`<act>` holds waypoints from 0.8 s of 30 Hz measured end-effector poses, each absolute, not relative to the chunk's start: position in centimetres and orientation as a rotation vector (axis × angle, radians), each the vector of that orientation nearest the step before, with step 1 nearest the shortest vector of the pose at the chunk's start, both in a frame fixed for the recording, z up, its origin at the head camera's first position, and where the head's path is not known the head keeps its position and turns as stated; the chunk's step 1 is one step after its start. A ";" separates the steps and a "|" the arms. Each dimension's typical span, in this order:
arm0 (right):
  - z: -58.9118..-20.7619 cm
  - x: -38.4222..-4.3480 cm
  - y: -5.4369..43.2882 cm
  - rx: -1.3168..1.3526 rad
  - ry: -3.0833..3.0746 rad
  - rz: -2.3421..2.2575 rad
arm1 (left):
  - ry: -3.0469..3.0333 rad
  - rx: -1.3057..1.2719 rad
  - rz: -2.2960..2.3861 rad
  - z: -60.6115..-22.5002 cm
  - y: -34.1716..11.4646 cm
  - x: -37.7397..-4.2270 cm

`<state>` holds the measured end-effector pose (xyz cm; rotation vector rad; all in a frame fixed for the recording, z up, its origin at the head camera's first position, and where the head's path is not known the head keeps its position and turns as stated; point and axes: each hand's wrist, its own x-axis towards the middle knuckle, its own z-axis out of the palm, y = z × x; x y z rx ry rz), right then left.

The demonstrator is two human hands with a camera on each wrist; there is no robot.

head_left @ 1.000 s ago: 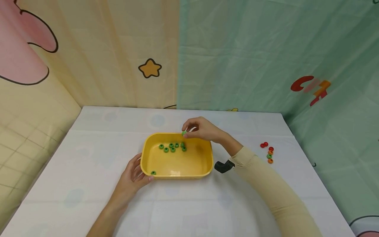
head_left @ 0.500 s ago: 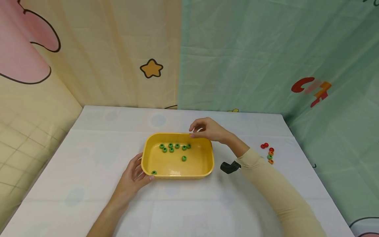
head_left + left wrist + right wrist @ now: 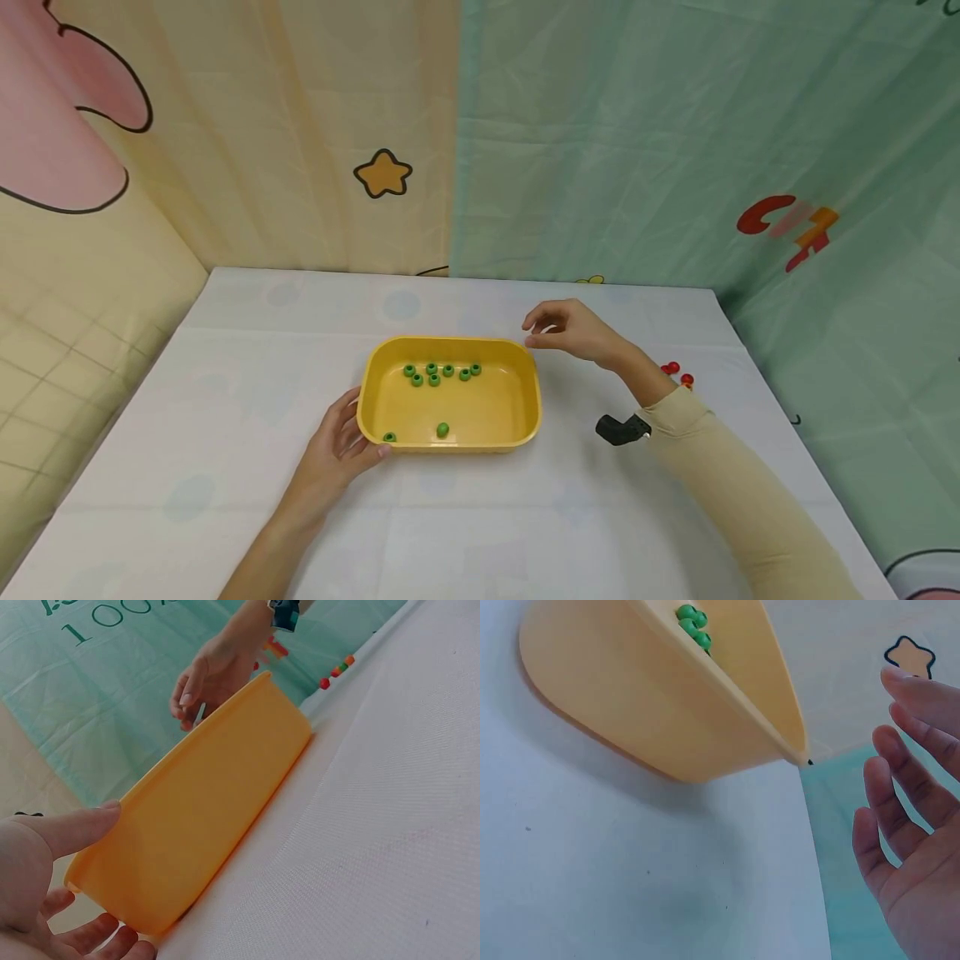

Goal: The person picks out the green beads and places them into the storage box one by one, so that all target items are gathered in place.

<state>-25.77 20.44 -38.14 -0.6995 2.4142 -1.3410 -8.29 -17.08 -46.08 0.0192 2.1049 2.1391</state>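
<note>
A yellow plastic tray (image 3: 487, 421) sits on the white-covered table. Several green beads (image 3: 447, 371) lie along its far half, one green bead (image 3: 442, 429) is near the front wall, and another (image 3: 389, 437) is in the near left corner. My left hand (image 3: 341, 446) holds that corner, thumb on the rim (image 3: 135, 796) and fingers around the outer side. Just past the far right corner, my right hand (image 3: 573, 329) hovers with loosely bent fingers and nothing between them. In the right wrist view its fingers (image 3: 889, 791) are spread apart, beside the tray wall (image 3: 630, 690).
Red beads (image 3: 672, 367) lie on the table to the right, partly hidden behind the right forearm. A black device (image 3: 622, 430) is strapped at the right wrist. Patterned curtains (image 3: 585, 150) hang behind the table's far edge.
My right hand let go of a green bead into the tray, and the bead rolled toward the front wall. The hand then moved right, off the tray. My left hand stays put.
</note>
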 end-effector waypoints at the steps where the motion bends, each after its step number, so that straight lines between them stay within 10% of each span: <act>1: -38.1 -25.6 20.9 -0.686 2.420 -1.345 | 2.104 0.017 2.139 -46.1 -17.1 -8.3; 24: -39.7 -22.8 30.1 -0.390 2.555 -1.336 | 2.090 0.022 2.144 -46.0 -17.0 -8.3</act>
